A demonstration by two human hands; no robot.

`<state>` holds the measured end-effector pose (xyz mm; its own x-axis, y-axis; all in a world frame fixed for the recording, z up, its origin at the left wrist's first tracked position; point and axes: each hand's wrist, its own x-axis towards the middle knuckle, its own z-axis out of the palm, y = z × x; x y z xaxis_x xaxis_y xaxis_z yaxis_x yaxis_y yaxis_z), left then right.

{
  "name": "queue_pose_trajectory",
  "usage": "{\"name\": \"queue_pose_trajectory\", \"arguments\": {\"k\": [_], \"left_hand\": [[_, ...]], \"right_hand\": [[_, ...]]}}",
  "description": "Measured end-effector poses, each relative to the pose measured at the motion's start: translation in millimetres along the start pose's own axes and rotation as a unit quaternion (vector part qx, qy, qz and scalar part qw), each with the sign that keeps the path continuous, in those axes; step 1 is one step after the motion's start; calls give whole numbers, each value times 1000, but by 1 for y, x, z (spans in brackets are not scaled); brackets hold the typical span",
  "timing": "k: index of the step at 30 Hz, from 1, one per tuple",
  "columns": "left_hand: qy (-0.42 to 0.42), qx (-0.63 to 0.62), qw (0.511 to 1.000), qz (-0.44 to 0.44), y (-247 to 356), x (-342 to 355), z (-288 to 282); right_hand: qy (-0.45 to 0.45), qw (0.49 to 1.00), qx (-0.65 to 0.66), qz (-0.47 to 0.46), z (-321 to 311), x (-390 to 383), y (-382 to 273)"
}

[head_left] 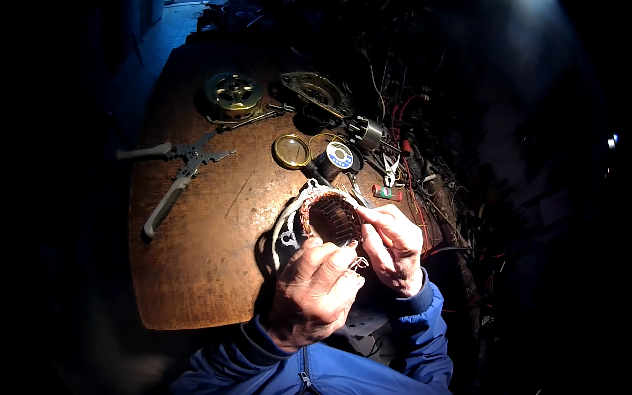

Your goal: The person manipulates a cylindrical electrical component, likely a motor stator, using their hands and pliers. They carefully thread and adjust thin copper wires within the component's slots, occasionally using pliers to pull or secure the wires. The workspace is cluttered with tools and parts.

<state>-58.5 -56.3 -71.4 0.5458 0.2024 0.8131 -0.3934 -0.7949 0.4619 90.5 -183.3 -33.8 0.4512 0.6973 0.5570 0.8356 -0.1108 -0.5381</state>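
A round alternator-type stator (342, 217) sits at the table's near edge, with reddish copper windings and dark slots lining its inner wall. Pale sleeving and metal lugs run around its left side. My left hand (315, 289) is closed on its near rim, the fingers curled over the windings. On the right rim, the fingers of my right hand (394, 249) press together in a pinch; whatever is between them is too small to make out. Some thin copper wire ends (359, 263) stick out between the two hands.
Multi-tool pliers (190, 158) lie spread on the wooden table's left side. Farther back are a brass-coloured slotted wheel (232, 91) and a metal housing (316, 89). Beyond the stator stand a magnifying glass (291, 152) and a wire spool (340, 155). Small pliers (391, 171) and tangled cables lie right.
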Motion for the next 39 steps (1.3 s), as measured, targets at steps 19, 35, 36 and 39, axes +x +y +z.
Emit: {"name": "queue_pose_trajectory", "arguments": {"k": [19, 35, 36, 39], "left_hand": [[0, 46, 998, 34, 7, 4, -2], [35, 88, 995, 33, 23, -3, 1], [32, 81, 995, 39, 22, -3, 3], [33, 56, 997, 46, 21, -3, 6]], "right_hand": [[200, 934, 185, -229, -83, -76, -95], [94, 967, 182, -153, -70, -71, -71], [97, 974, 152, -137, -59, -67, -62], [112, 986, 70, -106, -23, -63, -36]]}}
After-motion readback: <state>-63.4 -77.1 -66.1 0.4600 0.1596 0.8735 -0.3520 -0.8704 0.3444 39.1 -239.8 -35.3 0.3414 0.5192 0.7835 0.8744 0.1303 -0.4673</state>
